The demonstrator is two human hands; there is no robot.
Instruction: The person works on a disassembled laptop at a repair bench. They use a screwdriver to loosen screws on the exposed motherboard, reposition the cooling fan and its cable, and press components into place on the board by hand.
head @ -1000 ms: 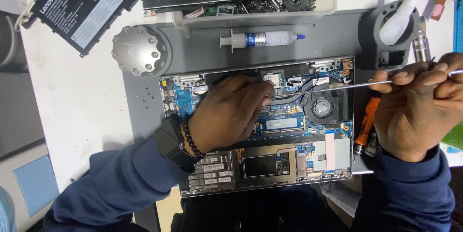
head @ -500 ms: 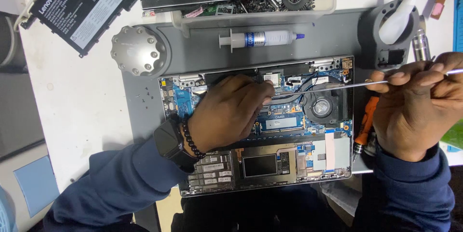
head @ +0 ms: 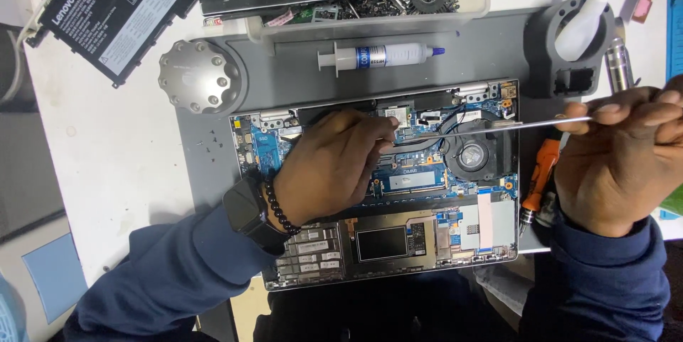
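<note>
Our right fingers [head: 605, 111] pinch a thin metal rod [head: 526, 125], its long axis running leftward to a tip by the fan [head: 473, 157]. Our left fingers [head: 380, 129] curl narrow onto the board near the small card [head: 393, 116], nearer the work. The open laptop [head: 284, 278] lies on a grey mat [head: 484, 50] on the counter [head: 107, 157].

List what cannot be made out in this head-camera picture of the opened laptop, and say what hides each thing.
- Head view: the left hand covers the laptop board beneath it.
- Head view: the fingertips hide what they touch near the small card.
- Head view: the right hand hides the rear end of the thin metal tool.
- Head view: the orange screwdriver is partly behind that hand.
- Head view: the flat battery is cut off by the top edge.
</note>
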